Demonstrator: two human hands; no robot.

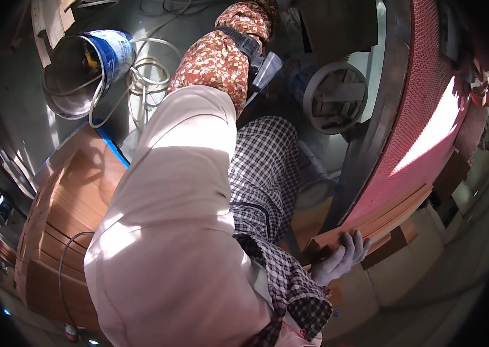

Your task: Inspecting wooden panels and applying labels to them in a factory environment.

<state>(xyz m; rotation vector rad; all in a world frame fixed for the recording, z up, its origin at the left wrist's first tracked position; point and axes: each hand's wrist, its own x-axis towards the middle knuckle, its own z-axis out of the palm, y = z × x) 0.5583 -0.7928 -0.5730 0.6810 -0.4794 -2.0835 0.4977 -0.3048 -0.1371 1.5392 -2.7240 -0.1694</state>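
My right hand (340,263), in a grey knitted glove, is at the lower right beside black-and-white checked cloth (264,168). Its fingers curl around the near end of a stack of thin wooden strips (386,220), which slants up to the right along a red textured surface (397,133). The palm side is hidden. A large pale cloth-covered limb (169,191) fills the middle, leading up to floral cloth (209,61) with a black strap (241,40) and a grey device (267,70) on it. My left hand does not show.
A blue-and-white bucket (118,52) lies tipped at the upper left, with a coiled pale hose (149,75) beside it. Curved brown wooden boards (62,231) stand at the left, a dark cable across them. A round grey-rimmed container (314,95) holds offcuts near a dark metal edge (374,139).
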